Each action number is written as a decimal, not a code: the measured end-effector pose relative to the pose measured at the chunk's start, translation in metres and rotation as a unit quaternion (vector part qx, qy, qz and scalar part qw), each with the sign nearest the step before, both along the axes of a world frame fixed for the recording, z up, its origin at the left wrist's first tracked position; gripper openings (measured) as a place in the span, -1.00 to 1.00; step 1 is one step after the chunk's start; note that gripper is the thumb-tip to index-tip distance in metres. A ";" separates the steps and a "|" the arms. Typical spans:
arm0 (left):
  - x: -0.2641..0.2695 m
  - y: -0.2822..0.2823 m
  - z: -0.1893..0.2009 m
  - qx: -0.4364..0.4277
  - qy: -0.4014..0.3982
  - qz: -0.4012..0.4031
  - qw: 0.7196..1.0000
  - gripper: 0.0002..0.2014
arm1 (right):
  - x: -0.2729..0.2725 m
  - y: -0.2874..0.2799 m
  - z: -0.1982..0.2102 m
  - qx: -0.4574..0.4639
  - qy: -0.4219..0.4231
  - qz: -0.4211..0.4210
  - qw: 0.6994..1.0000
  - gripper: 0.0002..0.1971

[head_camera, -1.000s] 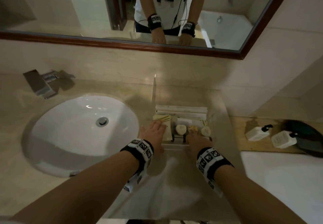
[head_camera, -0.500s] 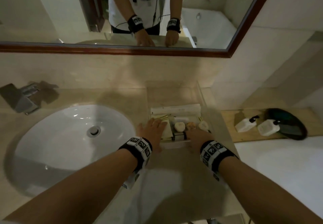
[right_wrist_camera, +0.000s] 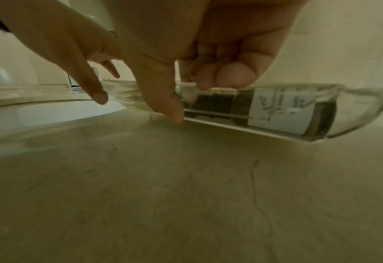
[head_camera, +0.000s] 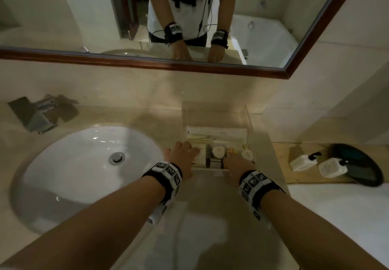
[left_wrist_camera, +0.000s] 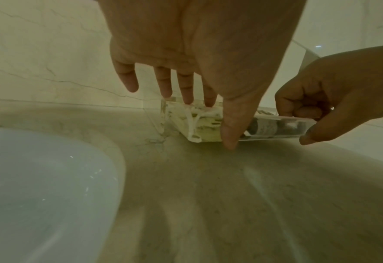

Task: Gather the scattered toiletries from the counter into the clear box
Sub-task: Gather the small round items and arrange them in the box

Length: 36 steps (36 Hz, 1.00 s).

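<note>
The clear box (head_camera: pixel 214 114) stands on the counter to the right of the sink. It holds a long white carton (head_camera: pixel 216 131), a pale yellow packet (head_camera: pixel 197 139), two round white caps (head_camera: pixel 217 151) and a dark bottle with a white label (right_wrist_camera: pixel 280 110). My left hand (head_camera: pixel 185 151) lies at the near left corner. Its straight fingers (left_wrist_camera: pixel 188 96) rest on the packet and its thumb points down in front of the wall. My right hand (head_camera: pixel 235 162) grips the box's near wall (right_wrist_camera: pixel 354 106), fingers curled over the rim and thumb outside.
The white sink basin (head_camera: pixel 84 164) and metal faucet (head_camera: pixel 35 116) are at the left. A wooden tray (head_camera: pixel 284 177) at the right carries two white pump bottles (head_camera: pixel 303 162) and a dark round object (head_camera: pixel 362 164). A mirror hangs on the back wall.
The head view has shifted, and the box's tall far wall shows more plainly now. Both hands stay at the near edge of the clear box.
</note>
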<state>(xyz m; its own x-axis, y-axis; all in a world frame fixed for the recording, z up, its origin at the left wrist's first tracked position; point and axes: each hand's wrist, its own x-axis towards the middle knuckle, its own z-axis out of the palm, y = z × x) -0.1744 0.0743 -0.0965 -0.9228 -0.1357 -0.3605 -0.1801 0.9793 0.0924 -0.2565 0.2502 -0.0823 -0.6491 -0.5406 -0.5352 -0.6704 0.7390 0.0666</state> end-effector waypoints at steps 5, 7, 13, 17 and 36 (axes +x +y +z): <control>-0.004 0.002 0.002 -0.006 0.003 0.011 1.000 -0.23 | -0.009 0.000 -0.003 0.022 -0.017 0.012 1.000 -0.59; -0.005 0.003 0.002 -0.010 0.004 0.014 1.000 -0.22 | -0.011 -0.001 -0.003 0.019 -0.017 0.014 1.000 -0.58; -0.008 0.006 0.001 -0.012 0.000 0.005 1.000 -0.24 | -0.017 0.000 -0.009 0.023 -0.021 0.004 1.000 -0.47; -0.007 0.008 -0.001 -0.010 -0.002 0.002 1.000 -0.22 | -0.012 0.005 -0.013 -0.017 -0.011 -0.034 0.999 -0.22; -0.012 0.006 -0.004 -0.019 0.000 -0.016 1.000 -0.19 | -0.014 0.002 -0.018 0.004 -0.044 -0.032 0.999 -0.09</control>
<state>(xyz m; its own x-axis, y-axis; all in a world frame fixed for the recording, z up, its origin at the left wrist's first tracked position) -0.1861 0.0808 -0.1002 -0.9269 -0.1200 -0.3556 -0.1489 0.9873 0.0547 -0.2703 0.2520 -0.1000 -0.6329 -0.4947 -0.5957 -0.6250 0.7805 0.0159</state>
